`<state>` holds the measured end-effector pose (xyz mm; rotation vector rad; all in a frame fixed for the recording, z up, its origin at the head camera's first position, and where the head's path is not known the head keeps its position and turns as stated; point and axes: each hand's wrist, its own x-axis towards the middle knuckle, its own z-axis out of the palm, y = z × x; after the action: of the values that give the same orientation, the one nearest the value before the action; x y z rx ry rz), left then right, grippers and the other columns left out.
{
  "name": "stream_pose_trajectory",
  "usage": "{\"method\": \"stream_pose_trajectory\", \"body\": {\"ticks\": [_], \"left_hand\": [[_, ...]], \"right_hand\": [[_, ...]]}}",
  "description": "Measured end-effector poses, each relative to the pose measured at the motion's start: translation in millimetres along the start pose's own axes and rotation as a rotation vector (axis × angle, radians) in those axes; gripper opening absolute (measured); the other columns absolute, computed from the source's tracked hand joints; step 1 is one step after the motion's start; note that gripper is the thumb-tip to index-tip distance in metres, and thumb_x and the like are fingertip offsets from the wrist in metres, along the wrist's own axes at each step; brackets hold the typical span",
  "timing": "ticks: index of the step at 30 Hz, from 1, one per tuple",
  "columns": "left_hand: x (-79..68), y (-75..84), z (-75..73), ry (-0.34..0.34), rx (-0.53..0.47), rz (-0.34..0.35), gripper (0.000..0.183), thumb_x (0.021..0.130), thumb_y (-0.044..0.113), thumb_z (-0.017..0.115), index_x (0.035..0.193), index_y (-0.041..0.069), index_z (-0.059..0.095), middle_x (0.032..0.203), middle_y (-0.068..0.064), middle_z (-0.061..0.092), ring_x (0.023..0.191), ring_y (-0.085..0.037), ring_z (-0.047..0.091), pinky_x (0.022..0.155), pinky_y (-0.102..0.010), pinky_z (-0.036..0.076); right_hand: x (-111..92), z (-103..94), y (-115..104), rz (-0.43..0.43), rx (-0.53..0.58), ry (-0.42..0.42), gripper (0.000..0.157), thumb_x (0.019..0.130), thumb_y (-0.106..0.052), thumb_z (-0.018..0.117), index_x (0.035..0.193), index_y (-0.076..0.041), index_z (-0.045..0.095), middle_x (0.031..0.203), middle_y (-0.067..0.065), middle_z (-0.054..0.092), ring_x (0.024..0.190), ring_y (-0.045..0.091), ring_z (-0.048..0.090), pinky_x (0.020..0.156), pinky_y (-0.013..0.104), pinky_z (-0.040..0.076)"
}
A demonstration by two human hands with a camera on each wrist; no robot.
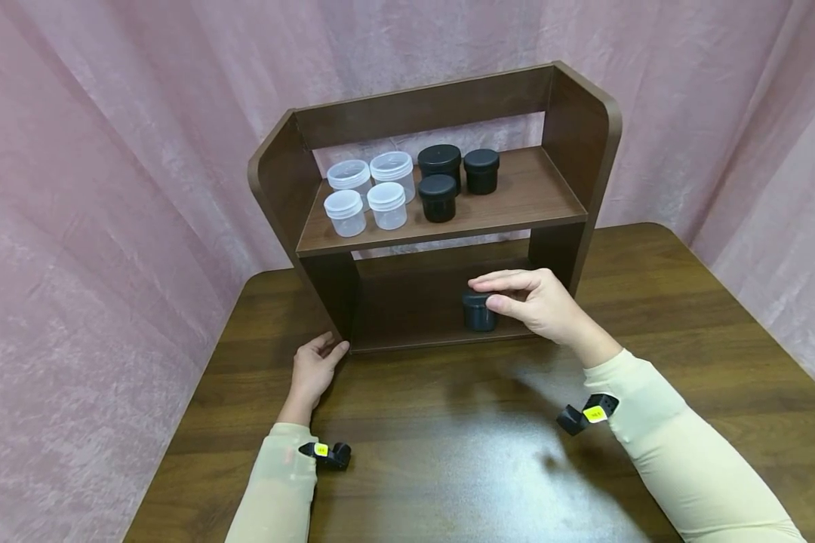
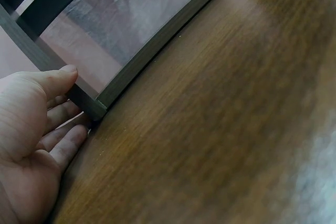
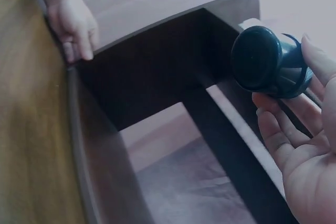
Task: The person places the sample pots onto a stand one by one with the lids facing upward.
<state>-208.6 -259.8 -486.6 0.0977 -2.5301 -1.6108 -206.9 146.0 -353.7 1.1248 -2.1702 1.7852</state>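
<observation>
My right hand [image 1: 539, 305] grips a small black lidded jar [image 1: 478, 313] by its lid, thumb on the near side and fingers across the top. In the head view the jar overlaps the front of the lower shelf [image 1: 407, 305]; the right wrist view shows its smooth round base [image 3: 255, 59]. At the bottom left corner of the brown shelf unit, my left hand [image 1: 315, 369] holds the front edge of the side panel [image 2: 86, 100]. Its thumb lies over that edge, with the other fingers along the outer side.
On the upper shelf [image 1: 516, 204] several clear jars with white lids [image 1: 348, 213] stand at the left. Three black jars [image 1: 438, 200] are right of them. The unit stands on a brown wooden table [image 1: 407, 422], with a pink curtain [image 1: 143, 151] behind.
</observation>
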Motion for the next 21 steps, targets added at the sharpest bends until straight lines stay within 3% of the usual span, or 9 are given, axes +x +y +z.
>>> {"method": "stream_pose_trajectory", "body": {"ticks": [3, 8, 13, 21], "left_hand": [[0.3, 0.4, -0.7, 0.001, -0.003, -0.003, 0.063, 0.089, 0.034, 0.070, 0.135, -0.004, 0.051, 0.135, -0.021, 0.053, 0.124, -0.031, 0.051, 0.100, -0.042, 0.043], [-2.0, -1.7, -0.4, 0.002, -0.011, -0.013, 0.063, 0.088, 0.034, 0.070, 0.135, -0.004, 0.051, 0.135, -0.021, 0.053, 0.124, -0.031, 0.051, 0.100, -0.042, 0.044], [-2.3, -2.1, 0.5, -0.002, -0.019, -0.011, 0.063, 0.088, 0.034, 0.070, 0.135, -0.004, 0.051, 0.135, -0.021, 0.053, 0.124, -0.031, 0.051, 0.099, -0.042, 0.044], [-0.3, -2.9, 0.4, 0.005, -0.008, -0.011, 0.062, 0.089, 0.033, 0.070, 0.135, -0.004, 0.051, 0.135, -0.021, 0.053, 0.124, -0.032, 0.051, 0.099, -0.043, 0.044]], "right_hand": [[2, -7.0, -12, -0.018, -0.050, 0.023, 0.026, 0.086, 0.002, 0.069, 0.112, 0.002, 0.070, 0.116, 0.013, 0.068, 0.114, 0.014, 0.059, 0.090, 0.023, 0.048], [4, -10.7, -37, -0.029, -0.070, 0.048, 0.026, 0.084, 0.011, 0.067, 0.110, 0.010, 0.068, 0.113, 0.019, 0.067, 0.109, 0.008, 0.061, 0.086, 0.021, 0.050], [5, -21.0, -33, -0.069, -0.072, 0.070, 0.029, 0.082, 0.013, 0.067, 0.111, 0.008, 0.068, 0.114, 0.013, 0.068, 0.111, 0.011, 0.061, 0.086, 0.020, 0.050], [15, -36.8, -53, -0.160, -0.016, 0.095, 0.030, 0.081, 0.014, 0.068, 0.110, 0.008, 0.068, 0.114, 0.008, 0.069, 0.114, 0.017, 0.060, 0.087, 0.021, 0.049]]}}
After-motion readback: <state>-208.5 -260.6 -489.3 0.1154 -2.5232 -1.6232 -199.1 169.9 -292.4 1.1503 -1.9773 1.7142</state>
